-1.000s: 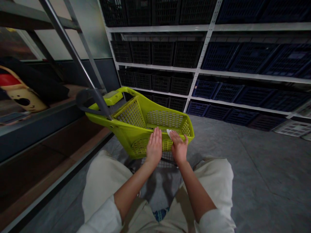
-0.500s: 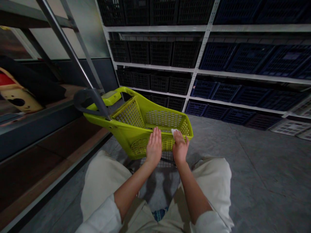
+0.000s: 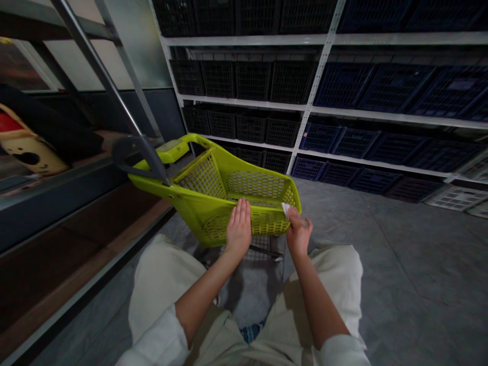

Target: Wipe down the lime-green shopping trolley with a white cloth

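A lime-green plastic shopping trolley basket (image 3: 213, 201) stands on the grey floor just in front of my knees. My left hand (image 3: 238, 227) lies flat on its near wall, fingers stretched out and together. At the basket's near right corner, my right hand (image 3: 298, 233) presses a small white cloth (image 3: 285, 208) against the rim, its fingers curled round the cloth. The trolley's dark handle (image 3: 125, 152) on a metal bar rises at the left.
White metal shelving (image 3: 316, 76) with black and dark blue crates fills the wall ahead. A low wooden ledge (image 3: 76, 229) runs along the left, with a yellow and red object (image 3: 23, 147) on it. Grey floor (image 3: 400, 264) lies to the right.
My right hand has slid the white cloth to the right along the basket's near rim, from the middle to the right corner. The left hand has stayed on the near wall.
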`<control>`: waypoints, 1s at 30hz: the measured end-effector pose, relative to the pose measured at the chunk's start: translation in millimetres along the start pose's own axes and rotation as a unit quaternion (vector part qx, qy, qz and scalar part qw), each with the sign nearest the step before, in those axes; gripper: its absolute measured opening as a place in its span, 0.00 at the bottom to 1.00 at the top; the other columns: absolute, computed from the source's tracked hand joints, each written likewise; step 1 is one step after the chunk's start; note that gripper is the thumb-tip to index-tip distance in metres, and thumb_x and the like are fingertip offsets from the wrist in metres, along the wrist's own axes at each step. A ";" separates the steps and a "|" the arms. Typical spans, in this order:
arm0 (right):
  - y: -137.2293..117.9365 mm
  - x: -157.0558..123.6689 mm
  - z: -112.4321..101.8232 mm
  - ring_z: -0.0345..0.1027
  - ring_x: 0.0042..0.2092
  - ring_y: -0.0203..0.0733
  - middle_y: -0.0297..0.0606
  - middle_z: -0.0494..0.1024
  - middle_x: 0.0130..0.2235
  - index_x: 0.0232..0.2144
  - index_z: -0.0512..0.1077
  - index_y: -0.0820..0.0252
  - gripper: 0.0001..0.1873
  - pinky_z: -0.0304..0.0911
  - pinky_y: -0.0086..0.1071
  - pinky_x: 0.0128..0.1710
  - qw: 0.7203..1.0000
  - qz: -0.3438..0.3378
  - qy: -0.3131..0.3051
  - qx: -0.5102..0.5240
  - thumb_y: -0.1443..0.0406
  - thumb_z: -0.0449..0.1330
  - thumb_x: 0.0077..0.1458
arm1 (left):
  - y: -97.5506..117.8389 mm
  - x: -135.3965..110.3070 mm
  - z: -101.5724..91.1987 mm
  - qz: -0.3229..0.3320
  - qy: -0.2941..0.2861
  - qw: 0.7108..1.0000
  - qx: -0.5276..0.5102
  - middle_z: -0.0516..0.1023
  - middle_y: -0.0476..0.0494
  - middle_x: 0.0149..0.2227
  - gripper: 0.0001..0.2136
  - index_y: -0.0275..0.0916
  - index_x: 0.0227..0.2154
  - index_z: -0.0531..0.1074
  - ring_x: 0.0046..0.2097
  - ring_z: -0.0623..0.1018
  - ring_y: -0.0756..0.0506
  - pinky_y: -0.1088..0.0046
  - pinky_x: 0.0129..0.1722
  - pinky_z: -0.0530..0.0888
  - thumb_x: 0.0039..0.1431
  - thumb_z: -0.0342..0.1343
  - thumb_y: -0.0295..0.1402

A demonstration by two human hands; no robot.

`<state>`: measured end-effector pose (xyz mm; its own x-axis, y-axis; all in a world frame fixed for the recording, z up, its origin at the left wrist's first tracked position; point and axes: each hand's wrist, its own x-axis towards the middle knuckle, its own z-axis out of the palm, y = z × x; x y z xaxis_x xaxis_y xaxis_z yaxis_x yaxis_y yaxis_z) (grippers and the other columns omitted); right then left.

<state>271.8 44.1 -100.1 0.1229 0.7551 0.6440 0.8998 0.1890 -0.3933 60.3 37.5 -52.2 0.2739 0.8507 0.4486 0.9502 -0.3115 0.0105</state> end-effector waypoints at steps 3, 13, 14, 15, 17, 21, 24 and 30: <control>21.8 -0.3 -0.8 0.69 0.60 0.44 0.46 0.78 0.56 0.53 0.75 0.60 0.32 0.59 0.43 0.58 0.998 0.035 0.031 0.029 0.77 0.45 0.49 | 0.4 -0.2 0.1 0.002 0.000 1.000 0.000 0.45 0.27 0.73 0.34 0.20 0.69 0.45 0.74 0.42 0.39 0.58 0.72 0.51 0.60 0.45 0.23; -87.4 6.9 21.6 0.61 0.65 0.41 0.40 0.74 0.61 0.60 0.68 0.53 0.38 0.40 0.45 0.66 0.999 0.015 -0.037 0.028 0.79 0.46 0.50 | 3.0 1.8 8.1 -0.028 0.029 0.999 0.001 0.48 0.28 0.72 0.32 0.24 0.70 0.41 0.73 0.45 0.42 0.57 0.71 0.54 0.64 0.38 0.21; -100.9 8.2 25.2 0.61 0.65 0.40 0.39 0.73 0.61 0.61 0.68 0.52 0.38 0.39 0.45 0.67 0.998 0.001 -0.051 0.035 0.79 0.46 0.50 | 2.1 2.1 9.2 -0.031 0.028 0.999 0.003 0.49 0.29 0.72 0.31 0.25 0.70 0.41 0.73 0.46 0.42 0.57 0.71 0.55 0.64 0.38 0.21; -111.9 9.3 28.0 0.60 0.66 0.40 0.38 0.73 0.62 0.61 0.67 0.51 0.38 0.38 0.45 0.67 0.997 -0.007 -0.059 0.041 0.78 0.46 0.51 | 0.8 2.4 9.9 -0.032 0.026 0.999 0.006 0.51 0.29 0.72 0.31 0.26 0.70 0.43 0.73 0.47 0.42 0.57 0.71 0.55 0.64 0.37 0.21; -123.7 10.9 30.5 0.61 0.65 0.40 0.37 0.73 0.61 0.61 0.67 0.49 0.37 0.33 0.47 0.68 0.996 -0.015 -0.066 0.051 0.78 0.46 0.52 | -2.0 2.4 9.7 -0.034 0.018 0.999 0.014 0.52 0.31 0.72 0.31 0.27 0.70 0.45 0.73 0.48 0.42 0.58 0.71 0.55 0.64 0.38 0.22; -100.7 9.1 23.4 0.63 0.64 0.39 0.36 0.75 0.60 0.61 0.67 0.48 0.39 0.24 0.50 0.69 0.995 -0.046 -0.065 0.061 0.79 0.47 0.50 | -5.8 0.9 4.6 -0.022 0.007 1.000 0.019 0.49 0.30 0.72 0.31 0.25 0.70 0.45 0.73 0.47 0.41 0.59 0.71 0.54 0.64 0.40 0.22; -51.8 3.8 14.7 0.65 0.62 0.41 0.37 0.76 0.59 0.59 0.69 0.49 0.37 0.29 0.52 0.68 0.998 -0.033 -0.028 0.043 0.77 0.47 0.49 | -5.0 -0.5 1.1 -0.019 0.007 1.000 0.011 0.48 0.29 0.72 0.34 0.25 0.71 0.40 0.73 0.46 0.41 0.58 0.71 0.54 0.63 0.41 0.22; 32.3 -2.1 4.4 0.71 0.58 0.47 0.45 0.81 0.52 0.49 0.77 0.56 0.30 0.46 0.56 0.63 0.995 0.092 0.041 0.030 0.74 0.45 0.49 | -0.3 -1.4 -0.5 -0.013 0.016 1.000 0.002 0.48 0.29 0.72 0.34 0.24 0.70 0.40 0.73 0.46 0.40 0.58 0.71 0.54 0.62 0.42 0.22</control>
<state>298.8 51.3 -117.0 0.3182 0.7272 0.6082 0.8326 0.0925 -0.5461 59.6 36.2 -52.4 0.2452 0.8446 0.4760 0.9572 -0.2887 0.0193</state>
